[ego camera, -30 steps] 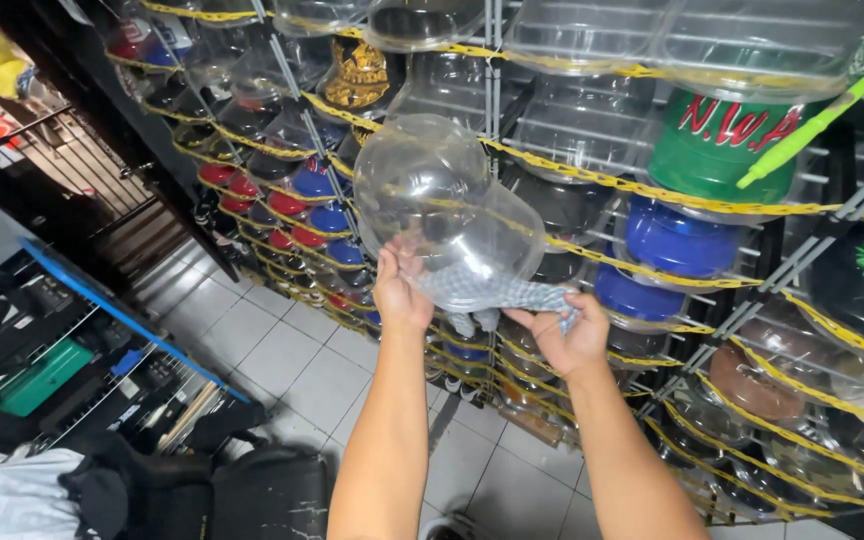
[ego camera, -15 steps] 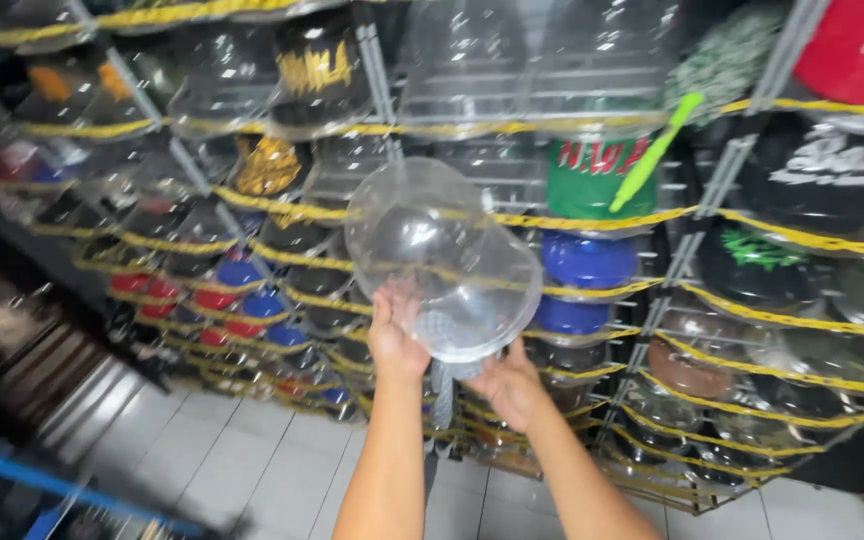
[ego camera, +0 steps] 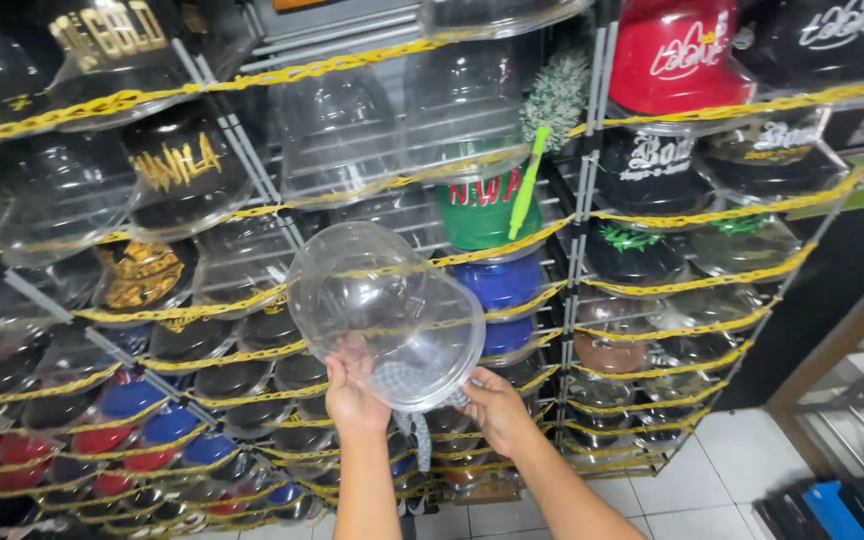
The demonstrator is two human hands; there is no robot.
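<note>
Both hands hold one clear plastic case up in front of a wire rack. The case is hard, glossy and see-through, moulded as a round dome with a flat flared brim, the shape of a cap. Its hollow side tilts toward the camera. The left hand is closed on the lower left rim, fingers curled up against the dome. The right hand grips the lower right edge of the brim, thumb on top. A grey checked cloth hangs between the two hands, under the case; which hand pinches it cannot be told.

The rack is thin grey metal, its rows crossed by yellow plastic chains. Each row holds more clear cases, many with caps inside: a red cap at top right, a green cap just behind the held case, a blue cap below it, black caps with gold lettering to the left. A fuzzy green duster with a lime handle leans against the green cap. The floor is white tile.

Compared with half a second ago, the case sits in much the same grip and at the same height, but the view has swung right: the red cap and the tile by the wooden frame now show more fully, and the rack looks nearer.
</note>
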